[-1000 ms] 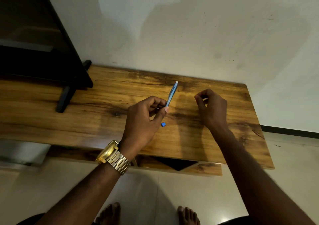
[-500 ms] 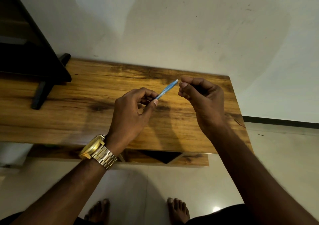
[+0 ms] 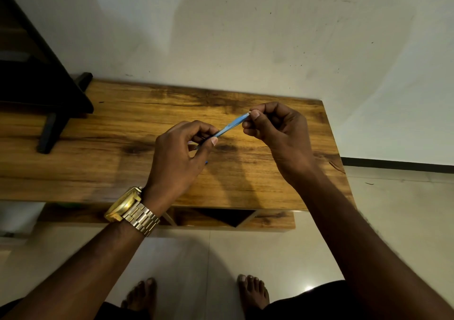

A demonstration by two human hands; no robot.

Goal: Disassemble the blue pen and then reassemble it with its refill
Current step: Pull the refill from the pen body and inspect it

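Observation:
The blue pen [image 3: 232, 125] is held slanted above the wooden table [image 3: 98, 162], its upper end toward the right. My left hand [image 3: 177, 157] pinches its lower end between thumb and fingers. My right hand [image 3: 275, 133] pinches the upper end with thumb and forefinger. A thin white tip shows just past my right thumb. A small blue piece [image 3: 206, 162] lies on the table, mostly hidden under my left hand. The refill is not visible on its own.
A dark screen on a black stand [image 3: 46, 133] sits at the table's left. The white wall rises right behind the table. A lower shelf [image 3: 270, 221] shows below the front edge. My bare feet [image 3: 140, 295] stand on the tiled floor.
My right hand came in from the right and closed on the pen's upper end. The left hand tilted the pen from nearly upright to slanted right. The camera view shifted.

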